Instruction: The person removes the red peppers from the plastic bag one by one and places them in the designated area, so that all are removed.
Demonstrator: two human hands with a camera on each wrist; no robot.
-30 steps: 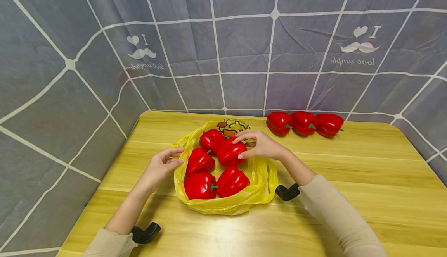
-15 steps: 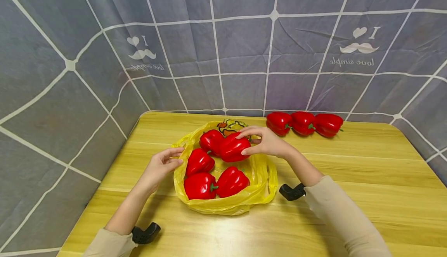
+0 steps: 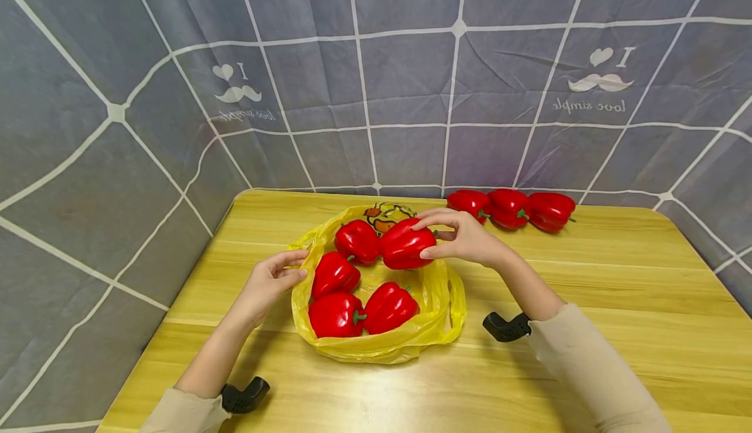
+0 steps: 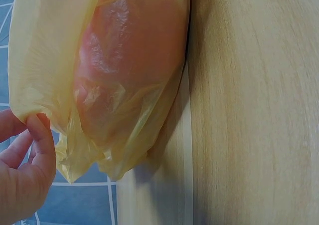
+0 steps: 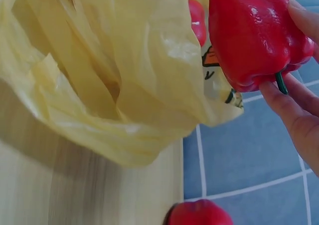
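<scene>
A yellow plastic bag (image 3: 376,352) stands on the table with its mouth spread wide. My left hand (image 3: 271,287) pinches the bag's left rim between thumb and fingers, which the left wrist view shows closely. Between the thumb and fingers of my right hand (image 3: 472,240) is a red bell pepper (image 3: 405,245), held above the bag's back right part. Its green stem points toward my palm in the right wrist view. Inside the bag lie several more red peppers, among them a back pepper (image 3: 357,242) and a front right pepper (image 3: 390,307).
Three red peppers stand in a row at the table's back edge; the middle pepper (image 3: 508,209) touches its neighbours. A grey tile-patterned curtain (image 3: 405,80) hangs behind and to the left of the wooden table (image 3: 587,302).
My right hand has lifted the pepper and carried it to the right and slightly back, away from the other peppers in the bag. My left hand stays at the rim.
</scene>
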